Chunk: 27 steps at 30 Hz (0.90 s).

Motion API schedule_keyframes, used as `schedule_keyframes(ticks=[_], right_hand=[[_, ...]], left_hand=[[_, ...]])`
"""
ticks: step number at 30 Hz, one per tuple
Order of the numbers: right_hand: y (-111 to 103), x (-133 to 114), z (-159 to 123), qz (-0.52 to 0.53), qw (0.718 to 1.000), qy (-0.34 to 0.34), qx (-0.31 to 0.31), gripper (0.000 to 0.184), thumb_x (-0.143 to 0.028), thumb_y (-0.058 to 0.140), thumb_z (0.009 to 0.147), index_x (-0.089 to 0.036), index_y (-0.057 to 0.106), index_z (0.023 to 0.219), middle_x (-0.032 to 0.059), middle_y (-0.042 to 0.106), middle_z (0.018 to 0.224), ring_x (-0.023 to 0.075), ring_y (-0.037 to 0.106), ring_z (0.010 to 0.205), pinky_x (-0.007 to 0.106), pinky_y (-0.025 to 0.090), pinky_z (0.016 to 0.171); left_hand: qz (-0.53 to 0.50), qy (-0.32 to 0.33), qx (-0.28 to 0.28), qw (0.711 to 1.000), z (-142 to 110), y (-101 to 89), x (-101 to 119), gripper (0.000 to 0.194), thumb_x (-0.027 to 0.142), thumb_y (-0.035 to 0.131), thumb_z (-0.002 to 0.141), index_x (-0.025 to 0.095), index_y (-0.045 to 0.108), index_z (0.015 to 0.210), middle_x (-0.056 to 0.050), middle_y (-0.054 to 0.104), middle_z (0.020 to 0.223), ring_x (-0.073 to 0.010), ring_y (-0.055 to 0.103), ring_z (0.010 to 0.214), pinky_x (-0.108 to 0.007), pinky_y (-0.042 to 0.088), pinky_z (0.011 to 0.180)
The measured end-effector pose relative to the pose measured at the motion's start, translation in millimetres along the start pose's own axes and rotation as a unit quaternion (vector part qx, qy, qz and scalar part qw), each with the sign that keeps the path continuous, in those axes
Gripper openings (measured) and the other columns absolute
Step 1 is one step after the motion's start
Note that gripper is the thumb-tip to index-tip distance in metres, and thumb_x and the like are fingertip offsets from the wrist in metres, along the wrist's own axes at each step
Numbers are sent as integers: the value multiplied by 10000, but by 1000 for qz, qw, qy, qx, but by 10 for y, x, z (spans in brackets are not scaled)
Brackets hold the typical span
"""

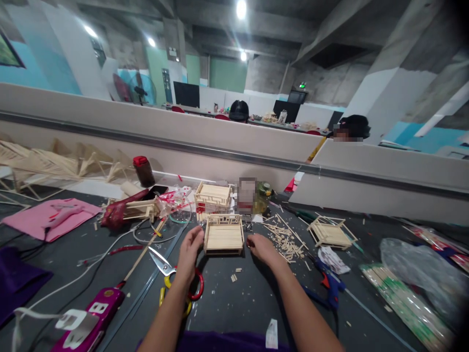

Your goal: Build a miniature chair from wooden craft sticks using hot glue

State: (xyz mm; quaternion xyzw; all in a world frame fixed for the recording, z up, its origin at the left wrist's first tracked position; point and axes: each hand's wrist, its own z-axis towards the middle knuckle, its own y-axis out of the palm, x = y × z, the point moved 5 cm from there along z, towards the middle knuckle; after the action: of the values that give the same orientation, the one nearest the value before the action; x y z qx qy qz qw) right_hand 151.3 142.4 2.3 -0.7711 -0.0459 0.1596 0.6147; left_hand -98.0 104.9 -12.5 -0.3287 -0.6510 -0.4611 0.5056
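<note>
A small bench-like model made of wooden sticks (224,239), with a slatted base and a low railing at the back, sits on the dark table between my hands. My left hand (192,244) is at its left side, fingers loosely curved and apart from the thumb; whether they touch the model I cannot tell. Just off the right side is my right hand (261,247), its fingers curled together in a pinch; anything between them is too small to make out. Behind stands a similar stick model (213,194). Scissors (164,266) with red and yellow handles lie partly under my left forearm.
Loose cut sticks (287,239) are scattered at the right, near another stick model (331,232) and a blue glue gun (330,286). A pink glue gun (64,213), a purple power strip (93,318) and cables lie left. A low partition (220,161) bounds the table's back.
</note>
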Motion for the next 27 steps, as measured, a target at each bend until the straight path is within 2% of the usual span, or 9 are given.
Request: schedule_keyframes(ticks=[4, 8, 14, 23, 27], right_hand=[[-11, 10, 3, -1, 1000, -1, 2, 228, -112, 545, 833, -209, 701, 969, 75, 712, 1012, 198, 643, 971, 241, 373, 732], [-16, 21, 15, -9, 1000, -3, -2, 230, -102, 562, 809, -212, 703, 953, 62, 722, 1005, 192, 650, 965, 236, 370, 717], [-21, 40, 33, -24, 1000, 2, -11, 236, -128, 648, 752, -211, 704, 965, 59, 729, 1000, 210, 662, 951, 240, 372, 678], [-42, -45, 12, -19, 1000, 2, 2, 214, -107, 575, 811, -181, 724, 946, 100, 717, 1019, 204, 642, 972, 239, 383, 739], [-201, 48, 5, -1, 1000, 9, 16, 180, -135, 609, 798, -196, 729, 918, 64, 732, 982, 187, 640, 932, 225, 371, 707]], left_hand=[[-45, 20, 84, 995, -6, -140, 90, 382, 501, 703, 715, 209, 679, 959, -44, 686, 1058, -201, 634, 1027, -300, 499, 828], [-68, 26, 107, 992, -7, -195, 108, 336, 464, 714, 702, 186, 682, 887, -44, 684, 974, -188, 645, 933, -260, 502, 723], [-72, 30, 115, 990, -25, -185, 112, 334, 445, 731, 681, 170, 676, 863, -43, 681, 933, -170, 631, 862, -231, 483, 659], [-53, 35, 106, 992, -20, -168, 74, 336, 458, 731, 664, 163, 690, 818, -40, 682, 867, -159, 620, 781, -239, 462, 637], [-42, 53, 119, 991, -31, -179, 109, 310, 436, 723, 674, 165, 693, 820, -41, 686, 863, -159, 612, 764, -240, 457, 628]])
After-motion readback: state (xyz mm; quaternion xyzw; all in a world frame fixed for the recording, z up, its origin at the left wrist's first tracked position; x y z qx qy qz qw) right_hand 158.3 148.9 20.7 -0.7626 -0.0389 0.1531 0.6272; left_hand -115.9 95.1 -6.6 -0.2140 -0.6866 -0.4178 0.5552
